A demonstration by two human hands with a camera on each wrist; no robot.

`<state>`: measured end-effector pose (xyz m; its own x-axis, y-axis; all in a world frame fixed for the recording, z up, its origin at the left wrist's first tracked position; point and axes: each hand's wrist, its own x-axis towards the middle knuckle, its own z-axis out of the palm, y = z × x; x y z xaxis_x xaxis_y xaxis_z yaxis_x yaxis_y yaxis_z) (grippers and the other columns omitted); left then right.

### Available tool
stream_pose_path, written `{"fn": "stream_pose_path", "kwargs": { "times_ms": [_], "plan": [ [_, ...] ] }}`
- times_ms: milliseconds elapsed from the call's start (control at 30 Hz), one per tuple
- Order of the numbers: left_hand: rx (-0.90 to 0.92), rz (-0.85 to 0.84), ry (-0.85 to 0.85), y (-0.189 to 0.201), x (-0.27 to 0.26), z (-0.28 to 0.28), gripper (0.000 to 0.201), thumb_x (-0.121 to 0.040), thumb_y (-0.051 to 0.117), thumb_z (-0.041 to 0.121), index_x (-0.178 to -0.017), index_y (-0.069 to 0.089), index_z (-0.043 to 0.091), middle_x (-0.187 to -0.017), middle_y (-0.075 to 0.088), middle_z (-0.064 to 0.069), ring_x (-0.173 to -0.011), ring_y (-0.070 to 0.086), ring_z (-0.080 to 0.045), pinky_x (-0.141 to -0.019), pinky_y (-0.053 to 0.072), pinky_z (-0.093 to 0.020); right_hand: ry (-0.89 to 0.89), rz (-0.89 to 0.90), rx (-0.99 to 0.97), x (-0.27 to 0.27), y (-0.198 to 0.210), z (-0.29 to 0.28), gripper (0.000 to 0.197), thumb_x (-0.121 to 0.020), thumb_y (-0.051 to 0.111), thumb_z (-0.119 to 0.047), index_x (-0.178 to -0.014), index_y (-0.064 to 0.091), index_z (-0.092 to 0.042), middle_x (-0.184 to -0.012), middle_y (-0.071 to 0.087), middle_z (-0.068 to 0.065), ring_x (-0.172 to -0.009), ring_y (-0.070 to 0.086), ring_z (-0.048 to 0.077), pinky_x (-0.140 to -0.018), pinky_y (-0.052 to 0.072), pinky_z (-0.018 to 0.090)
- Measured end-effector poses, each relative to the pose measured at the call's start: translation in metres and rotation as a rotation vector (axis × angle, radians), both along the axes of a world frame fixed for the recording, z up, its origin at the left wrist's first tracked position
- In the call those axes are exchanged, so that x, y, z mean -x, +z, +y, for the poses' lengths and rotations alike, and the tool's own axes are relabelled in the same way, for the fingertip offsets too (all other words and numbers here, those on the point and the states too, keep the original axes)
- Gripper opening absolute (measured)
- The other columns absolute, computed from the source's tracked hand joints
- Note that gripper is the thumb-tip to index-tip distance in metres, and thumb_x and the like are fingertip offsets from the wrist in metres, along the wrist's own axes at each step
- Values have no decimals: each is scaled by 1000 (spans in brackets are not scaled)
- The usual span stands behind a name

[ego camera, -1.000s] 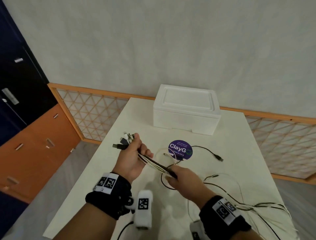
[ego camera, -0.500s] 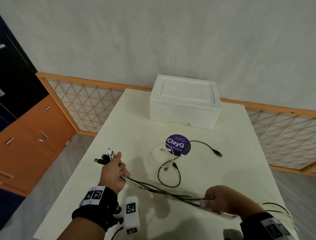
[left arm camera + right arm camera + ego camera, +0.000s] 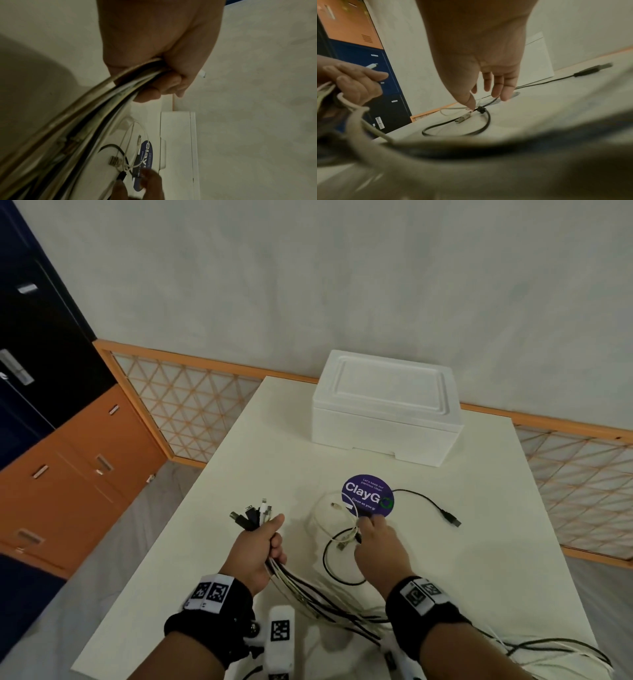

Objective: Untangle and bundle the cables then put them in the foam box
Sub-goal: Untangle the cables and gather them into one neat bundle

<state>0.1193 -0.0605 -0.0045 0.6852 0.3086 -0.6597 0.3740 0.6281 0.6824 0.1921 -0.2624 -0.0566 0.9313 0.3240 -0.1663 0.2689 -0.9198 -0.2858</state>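
My left hand (image 3: 270,539) grips a bundle of black and white cables (image 3: 308,590) just behind their plugs (image 3: 253,513), which fan out above the fist. In the left wrist view the fingers (image 3: 163,83) curl round the bundle (image 3: 85,121). The strands trail back right off the table's front corner. My right hand (image 3: 368,520) reaches with straight, spread fingers over a loose white cable (image 3: 325,508) and a looped black cable (image 3: 342,577). Its thumb tip (image 3: 471,102) touches down by the white cable's plug (image 3: 464,117). The white foam box (image 3: 387,412) stands lidded at the table's far end.
A round purple sticker (image 3: 368,498) lies flat on the white table (image 3: 479,577) under the loose cables. The black cable's USB plug (image 3: 452,520) points right. Orange and dark cabinets (image 3: 68,474) stand left; an orange lattice rail (image 3: 582,474) runs behind the table.
My right hand has let go of the bundle's strands at the front right and moved forward to the loose cables by the sticker. The left hand keeps its grip.
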Motion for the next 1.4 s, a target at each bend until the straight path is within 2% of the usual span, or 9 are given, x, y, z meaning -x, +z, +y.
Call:
{"fn": "stream_pose_path", "kwargs": {
  "times_ms": [200, 367, 500, 600, 767, 900, 1000, 1133, 1400],
  "plan": [
    [4, -9, -54, 8, -2, -5, 24, -92, 62, 17, -76, 44, 16, -47, 33, 2, -37, 24, -11, -45, 29, -26, 252, -20, 182, -23, 4, 8, 15, -94, 45, -14, -102, 58, -15, -107, 57, 5, -101, 54, 27, -74, 47, 36],
    [25, -53, -114, 20, -7, -11, 19, -91, 62, 17, -78, 49, 17, -55, 48, 0, -37, 25, -10, -43, 31, -24, -58, 104, -464, -36, 50, 4, 19, -96, 43, -12, -80, 49, -18, -73, 60, -10, -64, 54, 2, -59, 39, 12],
    [4, -74, -190, 30, -13, -24, 11, -91, 62, 15, -84, 56, 10, -87, 74, -7, -36, 26, -8, -45, 36, -24, -189, 265, -1109, -22, 100, 6, 20, -92, 50, -12, -73, 54, -14, -61, 61, -5, -54, 52, 9, -58, 47, 22],
    [42, -153, -291, 40, -18, -40, 9, -92, 60, 13, -87, 56, 8, -104, 74, -10, -37, 28, -7, -47, 40, -23, -95, 370, -1336, -8, 120, 1, 10, -85, 50, -16, -77, 54, -12, -69, 64, 3, -63, 57, 17, -63, 52, 27],
    [151, -268, -206, 57, -29, -54, 10, -89, 60, 6, -81, 67, 7, -94, 69, -5, -39, 31, -5, -43, 35, -20, -37, 482, -1163, 14, 110, -5, 15, -93, 55, -20, -87, 58, -7, -73, 67, 4, -61, 59, 19, -62, 50, 30],
    [-5, -268, -171, 58, -30, -52, 33, -88, 62, 2, -59, 74, 14, -89, 73, -5, -41, 30, -6, -45, 35, -21, -92, 441, -1173, 27, 106, -20, 19, -97, 51, -19, -84, 57, -6, -70, 66, 8, -58, 52, 21, -56, 44, 28],
    [-30, -271, -110, 59, -28, -40, 15, -88, 63, 3, -77, 63, 13, -92, 75, -8, -38, 32, -5, -44, 38, -21, -245, 323, -1254, 29, 112, -38, 28, -94, 52, -28, -75, 52, -7, -55, 52, 9, -50, 40, 16, -49, 35, 21],
    [-58, -356, -76, 63, -24, -25, 15, -89, 60, 3, -82, 54, 14, -99, 73, -16, -36, 32, -5, -41, 38, -20, -403, 179, -1333, 23, 111, -66, 32, -99, 40, -31, -74, 51, -15, -58, 39, 11, -51, 30, 19, -53, 27, 32],
    [-77, -521, -108, 74, -13, -33, 8, -74, 66, 19, -75, 60, 14, -91, 74, -12, -36, 38, -3, -43, 35, -18, -456, 198, -1173, 28, 112, -75, 26, -99, 43, -24, -81, 52, -7, -68, 61, 10, -53, 44, 19, -53, 34, 30]
  ]
}}
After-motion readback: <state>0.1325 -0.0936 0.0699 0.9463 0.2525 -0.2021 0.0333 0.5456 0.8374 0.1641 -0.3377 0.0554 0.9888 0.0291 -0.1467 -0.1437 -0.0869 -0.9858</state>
